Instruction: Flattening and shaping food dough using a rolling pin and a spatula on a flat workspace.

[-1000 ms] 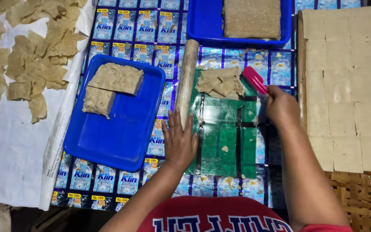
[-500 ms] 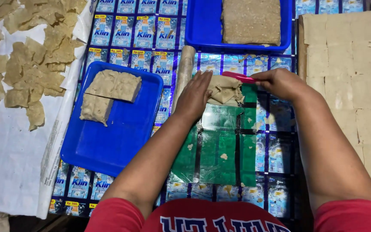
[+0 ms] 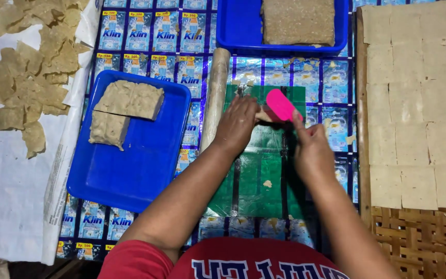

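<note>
Pink scraper [image 3: 280, 105] in right hand [image 3: 312, 150]; left hand [image 3: 237, 126] flat on green sheet [image 3: 256, 181], rolling pin [image 3: 216, 98] beside.

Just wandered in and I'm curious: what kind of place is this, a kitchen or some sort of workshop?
Probably a small home food workshop making thin crackers. Blocks of dough sit in a blue tray, a rolling pin lies alongside, and flat cut squares are laid out on a woven mat.

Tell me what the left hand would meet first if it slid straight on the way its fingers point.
Likely the far edge of the green sheet, then the blue tray with the brown slab; the left hand points up-frame, though heights are unclear.
</note>
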